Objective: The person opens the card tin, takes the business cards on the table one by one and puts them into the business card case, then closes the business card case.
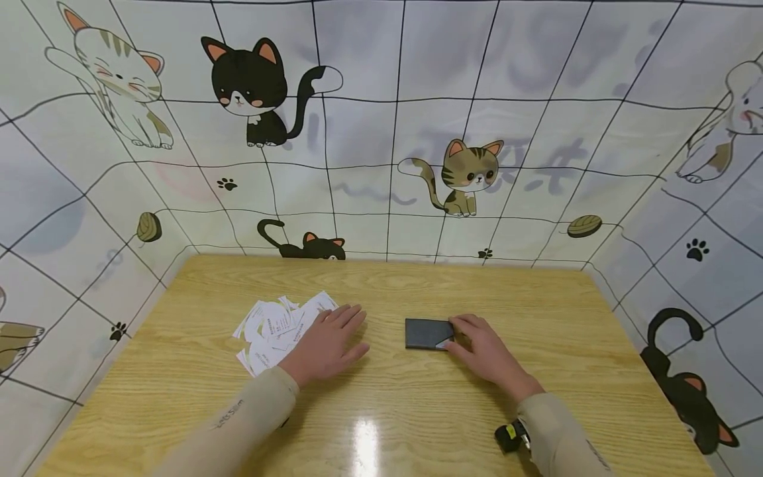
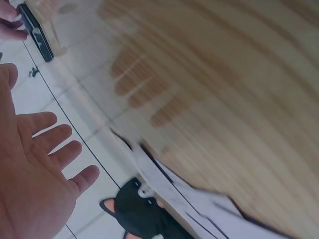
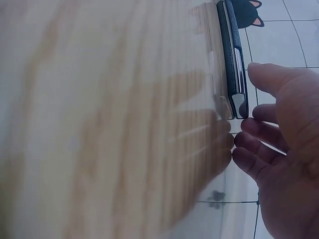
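Note:
A flat dark card case [image 1: 426, 333] lies on the wooden table in front of me, a small pale cut-out at its near right corner. My right hand [image 1: 487, 350] is at its right end, thumb by the near corner and fingertips by the far one. In the right wrist view the case [image 3: 239, 64] shows edge-on; thumb and fingers are relaxed right at its side and end. My left hand [image 1: 326, 344], palm down with fingers stretched out, holds nothing. It overlaps the right side of a loose heap of white paper pieces [image 1: 277, 328] bearing small print.
A small black device [image 1: 508, 437] sits at the right wrist. The table [image 1: 381, 384] has a glossy wood top. Cloth walls [image 1: 369, 132] with cartoon cats and a grid close off its back and both sides.

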A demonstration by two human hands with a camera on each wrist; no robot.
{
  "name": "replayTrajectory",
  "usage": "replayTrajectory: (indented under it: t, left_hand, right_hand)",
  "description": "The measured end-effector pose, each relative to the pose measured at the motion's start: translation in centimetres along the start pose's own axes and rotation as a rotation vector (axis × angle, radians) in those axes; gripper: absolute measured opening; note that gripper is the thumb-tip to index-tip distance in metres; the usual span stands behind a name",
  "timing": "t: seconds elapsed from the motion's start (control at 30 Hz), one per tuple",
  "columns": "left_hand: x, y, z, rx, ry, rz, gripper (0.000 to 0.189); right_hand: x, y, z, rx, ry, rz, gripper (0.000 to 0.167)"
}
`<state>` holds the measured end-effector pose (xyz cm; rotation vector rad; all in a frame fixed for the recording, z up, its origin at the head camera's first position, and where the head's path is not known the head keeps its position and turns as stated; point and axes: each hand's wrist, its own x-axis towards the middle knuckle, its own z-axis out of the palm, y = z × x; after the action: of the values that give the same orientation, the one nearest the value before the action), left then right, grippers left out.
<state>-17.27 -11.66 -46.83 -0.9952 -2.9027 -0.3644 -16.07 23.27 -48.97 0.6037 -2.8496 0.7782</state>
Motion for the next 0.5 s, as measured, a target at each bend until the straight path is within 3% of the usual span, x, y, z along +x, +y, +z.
replayTrajectory:
  t: [0.23, 0.5]
  left_hand:
    - [1.7, 2.1, 0.5, 0.022, -0.029, 0.042, 0.060]
    - [3.6, 4.1, 1.4, 0.074, -0.082, 0.067, 0.057]
  right_hand:
    - [0.3, -0.1, -0.1, 0.005, 0.013, -0.018, 0.049]
    - [0.5, 0.1, 0.0, 0.025, -0.016, 0.040, 0.050]
